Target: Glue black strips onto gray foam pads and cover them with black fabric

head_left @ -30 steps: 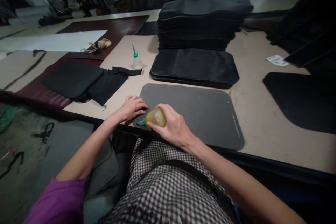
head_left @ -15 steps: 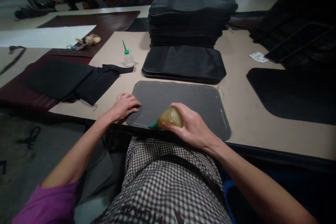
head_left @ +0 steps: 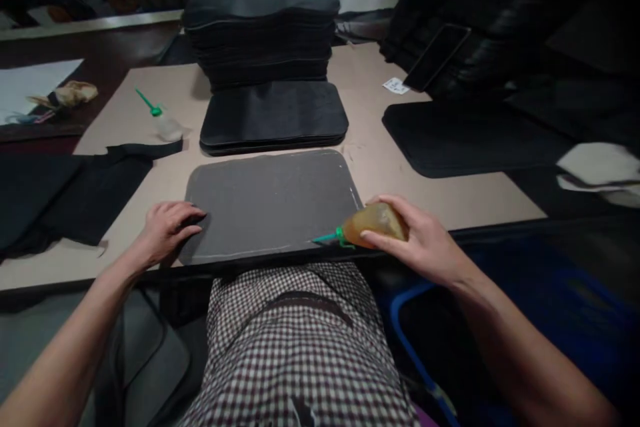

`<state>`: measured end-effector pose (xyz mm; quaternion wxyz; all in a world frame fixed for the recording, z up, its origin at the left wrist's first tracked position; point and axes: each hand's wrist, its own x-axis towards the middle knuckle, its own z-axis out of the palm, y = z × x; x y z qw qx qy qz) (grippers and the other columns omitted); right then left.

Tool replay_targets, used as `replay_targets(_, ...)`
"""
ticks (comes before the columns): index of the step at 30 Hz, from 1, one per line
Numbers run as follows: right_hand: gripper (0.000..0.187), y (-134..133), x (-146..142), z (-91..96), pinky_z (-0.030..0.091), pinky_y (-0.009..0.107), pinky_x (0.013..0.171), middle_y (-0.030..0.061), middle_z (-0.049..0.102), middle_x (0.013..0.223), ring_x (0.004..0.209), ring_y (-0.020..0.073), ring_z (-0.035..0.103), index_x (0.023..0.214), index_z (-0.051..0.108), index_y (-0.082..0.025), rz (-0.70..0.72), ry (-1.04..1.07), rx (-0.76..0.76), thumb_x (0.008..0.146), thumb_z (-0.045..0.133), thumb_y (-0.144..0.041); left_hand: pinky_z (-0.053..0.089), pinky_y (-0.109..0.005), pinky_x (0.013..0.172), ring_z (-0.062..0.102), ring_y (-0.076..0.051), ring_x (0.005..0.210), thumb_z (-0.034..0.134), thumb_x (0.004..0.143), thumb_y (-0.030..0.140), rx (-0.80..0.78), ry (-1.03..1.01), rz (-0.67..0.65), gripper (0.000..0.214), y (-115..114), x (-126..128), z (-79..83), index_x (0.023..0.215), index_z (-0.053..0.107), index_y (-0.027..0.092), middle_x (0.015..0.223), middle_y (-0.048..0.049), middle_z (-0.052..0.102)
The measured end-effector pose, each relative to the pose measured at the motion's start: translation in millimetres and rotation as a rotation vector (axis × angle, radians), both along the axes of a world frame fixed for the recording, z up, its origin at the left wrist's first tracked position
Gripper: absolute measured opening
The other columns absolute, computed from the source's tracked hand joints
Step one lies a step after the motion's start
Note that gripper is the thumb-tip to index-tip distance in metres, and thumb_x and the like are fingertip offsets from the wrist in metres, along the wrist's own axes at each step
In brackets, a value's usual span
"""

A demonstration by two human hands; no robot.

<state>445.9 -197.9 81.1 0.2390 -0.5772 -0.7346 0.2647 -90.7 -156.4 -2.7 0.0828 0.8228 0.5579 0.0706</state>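
A grey rounded panel (head_left: 270,200) lies flat at the near edge of the tan table (head_left: 465,197). My right hand (head_left: 425,243) is closed around a small yellowish squeeze bottle (head_left: 373,225); its green nozzle touches the panel's near right edge, where a thin pale line runs along the border. My left hand (head_left: 167,230) rests with fingers curled on the panel's near left corner.
A second squeeze bottle (head_left: 165,121) with a green nozzle stands at the back left. A tall stack of black panels (head_left: 265,27) sits behind a low stack (head_left: 273,117). Black fabric (head_left: 60,193) lies left, another black panel (head_left: 465,140) right, a white cloth (head_left: 600,170) far right.
My right hand has slid the bottle rightward along the panel's near edge, from its left corner to its right corner. The view has swung to the right. My left hand stays on the left corner.
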Motion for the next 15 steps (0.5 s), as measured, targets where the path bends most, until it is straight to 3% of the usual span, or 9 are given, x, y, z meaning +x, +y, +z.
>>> replay_targets(7,0.060,-6,71,-7.9,0.054,0.037,0.086,0.0085,0.069,0.117,0.100,0.0278,0.067,0.127,0.057,-0.022,-0.183,0.047,-0.139,0.083,0.071,-0.060,0.045,-0.047,0.098,0.062,-0.031,0.106,0.063,0.083,0.065,0.036,-0.068,0.143,0.062,3,-7,-4.7,0.128,0.054,0.023,0.105,-0.0065,0.069)
replay_targets(11,0.054,-8,115,-18.3,0.052,0.032,0.087,0.0083,0.069,0.118,0.103,0.0259,0.067,0.126,0.059,-0.025,-0.297,0.138,-0.202,0.082,0.074,-0.055,0.048,-0.051,0.097,0.061,-0.033,0.107,0.064,0.080,0.068,0.064,-0.060,0.163,0.071,5,-9,-6.2,0.135,0.053,0.024,0.109,-0.0076,0.064)
replay_targets(15,0.045,-15,143,-20.8,0.055,0.034,0.076,0.0099,0.072,0.109,0.089,0.0261,0.070,0.123,0.063,-0.028,-0.501,0.074,-0.118,0.086,0.072,-0.053,0.045,-0.054,0.104,0.058,-0.034,0.118,0.066,0.083,0.060,0.070,-0.161,0.164,0.062,-2,2,2.3,0.133,0.056,0.025,0.123,-0.0105,0.063)
